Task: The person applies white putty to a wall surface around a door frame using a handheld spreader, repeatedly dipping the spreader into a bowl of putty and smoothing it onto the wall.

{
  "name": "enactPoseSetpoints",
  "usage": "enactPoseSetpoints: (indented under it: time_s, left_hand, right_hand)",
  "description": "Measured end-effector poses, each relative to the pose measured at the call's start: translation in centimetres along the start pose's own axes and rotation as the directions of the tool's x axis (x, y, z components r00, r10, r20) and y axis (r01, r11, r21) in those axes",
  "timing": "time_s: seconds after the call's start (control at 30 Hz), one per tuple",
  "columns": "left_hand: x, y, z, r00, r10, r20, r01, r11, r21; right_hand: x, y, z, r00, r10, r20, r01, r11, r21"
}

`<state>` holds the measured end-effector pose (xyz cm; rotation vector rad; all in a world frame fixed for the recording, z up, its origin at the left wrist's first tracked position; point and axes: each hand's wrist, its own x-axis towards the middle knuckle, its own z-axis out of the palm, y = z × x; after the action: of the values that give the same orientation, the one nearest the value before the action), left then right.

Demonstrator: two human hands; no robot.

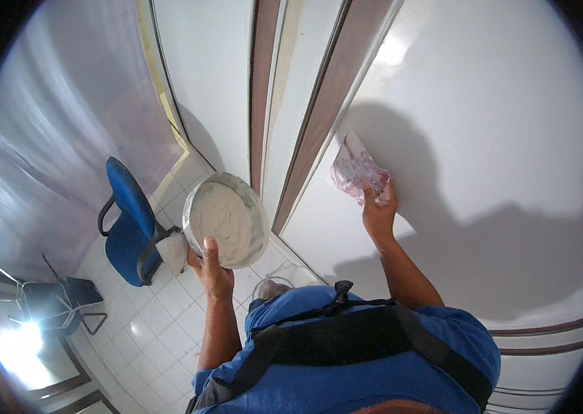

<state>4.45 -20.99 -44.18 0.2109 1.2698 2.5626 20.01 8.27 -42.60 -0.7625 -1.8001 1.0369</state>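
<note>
My left hand (pixel 215 277) grips the rim of a round bowl (pixel 259 220), its thumb over the near edge. Off-white paste (pixel 225 220) lies in the bowl. A whitish flat piece (pixel 173 252), perhaps a scraper or a cloth, sticks out to the left beside the fingers of that hand; its exact kind I cannot tell. On the right, my right hand (pixel 380 212) holds a crumpled white sheet with reddish-purple stains (pixel 354 171), perhaps plastic or paper, in front of or against the smooth white wall (pixel 483 155). Whether it touches the wall is unclear.
Brown strips (pixel 317 114) run along the wall. A blue office chair (pixel 133 222) stands on the white tiled floor (pixel 167 315). Translucent plastic sheeting (pixel 58 150) hangs at left, with yellow tape (pixel 169 111) by its edge. A chair with metal legs (pixel 56 300) is near a bright lamp (pixel 20 341).
</note>
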Motion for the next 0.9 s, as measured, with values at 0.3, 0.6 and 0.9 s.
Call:
enactPoseSetpoints:
  time_s: [0.3, 0.6, 0.9]
  left_hand:
    - [-0.5, 1.3, 1.1, 0.998, -0.017, 0.063, 0.018, 1.0, -0.002]
    - [-0.9, 1.1, 0.6, 0.999, -0.033, 0.014, 0.033, 0.999, 0.003]
    - [-0.9, 1.1, 0.7, 1.0, -0.012, 0.026, 0.012, 1.0, -0.02]
  right_hand:
    - [1.6, 2.3, 2.2, 1.0, 0.008, -0.009, -0.007, 0.995, 0.101]
    - [1.7, 3.0, 3.1, 0.998, 0.056, -0.037, -0.05, 0.988, 0.149]
    - [1.4, 2.2, 3.9, 0.997, 0.041, -0.063, -0.033, 0.992, 0.122]
